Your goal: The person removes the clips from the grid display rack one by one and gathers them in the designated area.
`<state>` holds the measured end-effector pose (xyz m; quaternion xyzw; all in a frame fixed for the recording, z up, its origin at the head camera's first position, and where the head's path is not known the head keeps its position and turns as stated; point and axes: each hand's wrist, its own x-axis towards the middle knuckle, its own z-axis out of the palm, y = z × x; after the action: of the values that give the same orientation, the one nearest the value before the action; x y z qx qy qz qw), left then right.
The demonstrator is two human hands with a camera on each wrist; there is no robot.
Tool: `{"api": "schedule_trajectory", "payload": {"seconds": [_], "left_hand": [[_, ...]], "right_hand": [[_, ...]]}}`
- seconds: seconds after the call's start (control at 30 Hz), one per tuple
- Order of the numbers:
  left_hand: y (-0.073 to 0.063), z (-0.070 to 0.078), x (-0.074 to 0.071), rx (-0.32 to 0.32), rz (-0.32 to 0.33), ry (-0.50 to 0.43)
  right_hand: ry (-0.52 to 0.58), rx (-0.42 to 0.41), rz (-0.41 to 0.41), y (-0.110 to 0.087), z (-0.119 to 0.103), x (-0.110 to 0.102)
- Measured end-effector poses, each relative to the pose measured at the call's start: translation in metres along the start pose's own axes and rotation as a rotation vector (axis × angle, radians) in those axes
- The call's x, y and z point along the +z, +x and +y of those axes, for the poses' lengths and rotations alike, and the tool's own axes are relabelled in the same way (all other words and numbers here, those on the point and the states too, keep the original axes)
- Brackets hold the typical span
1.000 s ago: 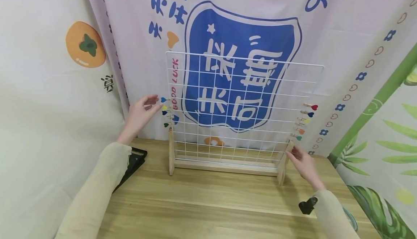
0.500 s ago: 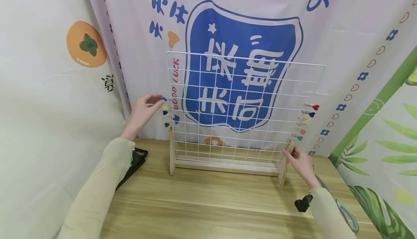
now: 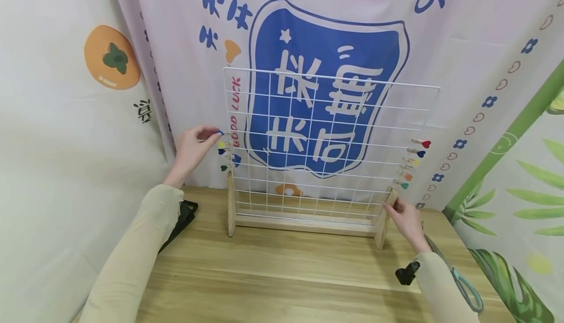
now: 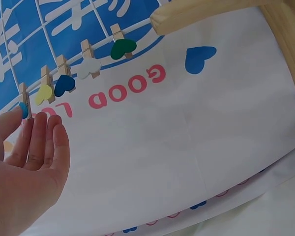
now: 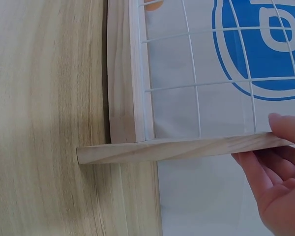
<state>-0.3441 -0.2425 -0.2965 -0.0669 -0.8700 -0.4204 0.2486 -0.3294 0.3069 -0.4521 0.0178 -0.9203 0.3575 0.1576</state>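
Note:
A white wire grid (image 3: 330, 77) stands upright in a wooden stand (image 3: 304, 226). At its left edge my left hand (image 3: 192, 149) pinches a small wooden clothespin with a light blue heart (image 4: 23, 109) between thumb and fingers; the clothespin is on the grid's edge wire. Beside it on that wire sit clothespins with a yellow heart (image 4: 43, 94), a dark blue heart (image 4: 65, 85), a white heart (image 4: 90, 68) and a green heart (image 4: 124, 48). My right hand (image 3: 406, 222) grips the upper end of the stand's right side post (image 5: 187, 150), thumb on the inner side.
More heart clothespins, such as a red one (image 3: 426, 144) and an orange one (image 3: 408, 177), line the grid's right edge. A black object (image 3: 181, 221) lies on the wooden table (image 3: 282, 274) by the left forearm. A printed curtain (image 3: 194, 93) hangs behind.
My left hand has moved slightly right and its fingers have closed on the light blue clothespin. The right hand has shifted a little left onto the side post.

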Motion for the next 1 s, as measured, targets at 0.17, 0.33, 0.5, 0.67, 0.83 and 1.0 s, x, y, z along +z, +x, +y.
{"api": "schedule_trajectory", "payload": {"seconds": [0.17, 0.33, 0.5, 0.67, 0.83, 1.0], "left_hand": [[0.0002, 0.0002, 0.0001, 0.000, 0.001, 0.001], [-0.0009, 0.0012, -0.0001, -0.014, -0.010, -0.003], [-0.0011, 0.0011, -0.0009, -0.019, -0.014, 0.000], [-0.0012, 0.0001, -0.0022, -0.026, -0.018, -0.002], [-0.0016, -0.0038, -0.0028, -0.016, -0.016, 0.005], [-0.0012, -0.0051, -0.0023, 0.000, -0.014, 0.012]], "right_hand": [[-0.016, 0.011, 0.012, 0.0000, -0.0013, 0.0002], [-0.027, 0.018, 0.019, -0.0002, -0.0021, 0.0013], [-0.032, 0.027, 0.035, -0.0002, -0.0038, 0.0020], [-0.032, 0.029, 0.038, -0.0009, -0.0052, 0.0010], [-0.033, 0.007, 0.065, -0.0003, -0.0048, 0.0026], [-0.033, 0.003, 0.076, -0.0007, -0.0025, 0.0038]]}}
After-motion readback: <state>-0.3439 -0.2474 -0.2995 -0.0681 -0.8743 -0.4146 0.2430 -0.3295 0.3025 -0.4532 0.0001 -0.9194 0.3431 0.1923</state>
